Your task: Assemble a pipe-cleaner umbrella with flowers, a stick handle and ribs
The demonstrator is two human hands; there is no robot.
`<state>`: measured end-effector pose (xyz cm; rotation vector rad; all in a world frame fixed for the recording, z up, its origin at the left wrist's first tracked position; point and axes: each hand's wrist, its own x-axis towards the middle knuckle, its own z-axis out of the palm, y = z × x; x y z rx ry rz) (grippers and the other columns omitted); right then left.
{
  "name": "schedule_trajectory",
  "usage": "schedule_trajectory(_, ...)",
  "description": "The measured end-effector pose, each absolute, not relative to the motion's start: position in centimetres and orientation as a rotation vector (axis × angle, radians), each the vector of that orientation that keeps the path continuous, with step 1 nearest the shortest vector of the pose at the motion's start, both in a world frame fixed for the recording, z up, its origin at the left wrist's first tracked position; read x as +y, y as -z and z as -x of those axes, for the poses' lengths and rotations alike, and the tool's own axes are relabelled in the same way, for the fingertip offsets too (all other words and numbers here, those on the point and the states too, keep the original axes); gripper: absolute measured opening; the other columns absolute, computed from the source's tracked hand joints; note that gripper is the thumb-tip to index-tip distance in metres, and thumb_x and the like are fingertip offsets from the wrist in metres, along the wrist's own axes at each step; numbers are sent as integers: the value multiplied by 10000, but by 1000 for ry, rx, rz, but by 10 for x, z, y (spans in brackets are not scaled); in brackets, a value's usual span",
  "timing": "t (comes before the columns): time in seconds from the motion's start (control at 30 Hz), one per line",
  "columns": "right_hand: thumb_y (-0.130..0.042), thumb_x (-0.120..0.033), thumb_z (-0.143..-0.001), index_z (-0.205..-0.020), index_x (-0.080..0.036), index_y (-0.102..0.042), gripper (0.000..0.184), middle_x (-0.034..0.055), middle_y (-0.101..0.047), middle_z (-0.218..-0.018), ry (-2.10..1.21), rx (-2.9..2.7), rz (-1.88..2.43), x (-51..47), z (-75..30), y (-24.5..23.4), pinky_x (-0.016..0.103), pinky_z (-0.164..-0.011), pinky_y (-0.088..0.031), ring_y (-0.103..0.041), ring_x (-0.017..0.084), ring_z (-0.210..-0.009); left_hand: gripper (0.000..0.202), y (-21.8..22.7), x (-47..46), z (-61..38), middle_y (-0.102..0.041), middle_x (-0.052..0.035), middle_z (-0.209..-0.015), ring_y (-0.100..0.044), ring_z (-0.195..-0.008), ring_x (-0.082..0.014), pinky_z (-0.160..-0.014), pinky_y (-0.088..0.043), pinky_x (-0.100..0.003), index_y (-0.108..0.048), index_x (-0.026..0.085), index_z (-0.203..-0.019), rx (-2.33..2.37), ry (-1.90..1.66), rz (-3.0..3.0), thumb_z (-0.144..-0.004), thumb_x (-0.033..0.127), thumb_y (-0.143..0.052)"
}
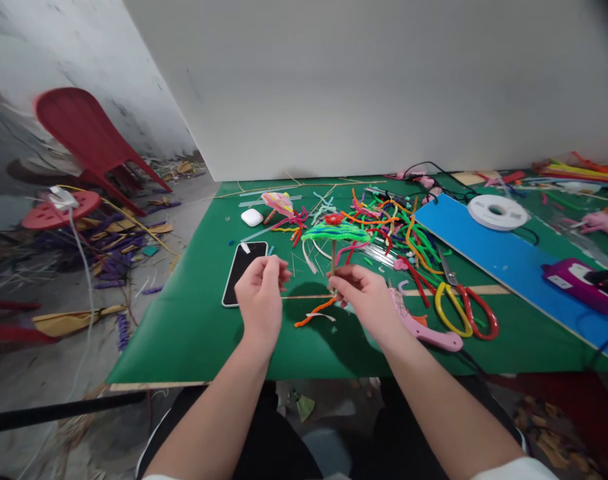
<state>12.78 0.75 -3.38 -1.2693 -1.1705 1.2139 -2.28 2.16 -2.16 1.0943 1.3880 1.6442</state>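
Between the thumb and fingers of my right hand [361, 297] is the thin stick of a small pipe-cleaner umbrella [337, 232]. Its canopy is green and blue with a red top, and it stands roughly upright above the table. My left hand [264, 287] is held to the left of it, fingers curled in; whatever they may hold is hidden. Behind that hand lies a phone [238, 280] with a dark screen. An orange pipe cleaner [314, 313] rests on the table below the umbrella. Close to my right wrist is a pink glue gun [427, 332].
Scissors [467, 310] with yellow and red handles lie at right, near a pile of pipe cleaners [384, 213]. A blue board [489, 243] bears a white spool [499, 212] and a purple power strip [584, 283]. Another person's hand [604, 223] shows at far right.
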Motion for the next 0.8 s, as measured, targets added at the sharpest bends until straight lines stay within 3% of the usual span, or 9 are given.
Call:
schedule_trajectory(0.07, -632, -344, -730, -816, -175, -661, 191, 7, -651, -703, -1144, -1204, 1317, 9, -130, 31, 212, -484, -436, -553, 108, -573, 222, 17, 10, 18, -616, 17, -571, -563, -539, -96, -506, -432, -190, -644, 176, -634, 1399, -1688, -1268, -804, 262, -530)
schedule_trajectory(0.17, -620, -300, -742, -799, -178, -662, 141, 4, -659, -696, -1024, -1278, 1355, 8, -130, 28, 221, -516, -439, -566, 116, -589, 201, 15, -3, 8, -717, -33, -825, -646, -723, -153, -647, -494, -239, -708, 186, -829, 1379, -1424, -1451, -803, 313, -554)
schedule_trajectory(0.27, -604, -261, -758, -794, -183, -663, 103, 3, -672, -723, -920, -1346, 1349, 6, -128, 28, 229, -555, -446, -587, 124, -620, 262, 22, -1, 1, -707, -45, -991, -649, -846, -179, -748, -495, -267, -700, 197, -963, 1353, -1256, -1443, -805, 347, -554)
schedule_trajectory(0.43, -588, -258, -787, -800, -200, -669, 100, 2, -685, -760, -810, -1485, 1329, 3, -119, 40, 235, -580, -456, -606, 131, -652, 271, 35, 12, -5, -715, -56, -934, -635, -927, -194, -832, -472, -301, -691, 175, -957, 1141, -1307, -1110, -798, 359, -570)
schedule_trajectory(0.57, -561, -268, -816, -863, -213, -678, 137, 10, -693, -814, -769, -1640, 1307, 3, -110, 43, 251, -626, -475, -614, 139, -692, 238, 36, 14, -8, -718, -59, -815, -660, -811, -188, -764, -495, -315, -682, 159, -913, 958, -1351, -809, -758, 332, -629)
schedule_trajectory(0.7, -526, -290, -852, -1018, -240, -645, 210, 27, -668, -987, -660, -1917, 1301, -6, -140, 29, 286, -775, -485, -611, 158, -869, 238, 32, 17, -5, -709, -47, -745, -663, -733, -160, -723, -489, -283, -674, 149, -894, 972, -1379, -670, -721, 313, -672)
schedule_trajectory(0.8, -557, -351, -829, -1054, -257, -637, 256, 48, -626, -1098, -446, -2035, 1523, -29, -199, 27, 361, -924, -437, -560, 209, -1050, 226, 29, 21, 1, -706, -38, -757, -653, -692, -129, -666, -474, -237, -673, 151, -855, 1018, -1442, -637, -692, 306, -699)
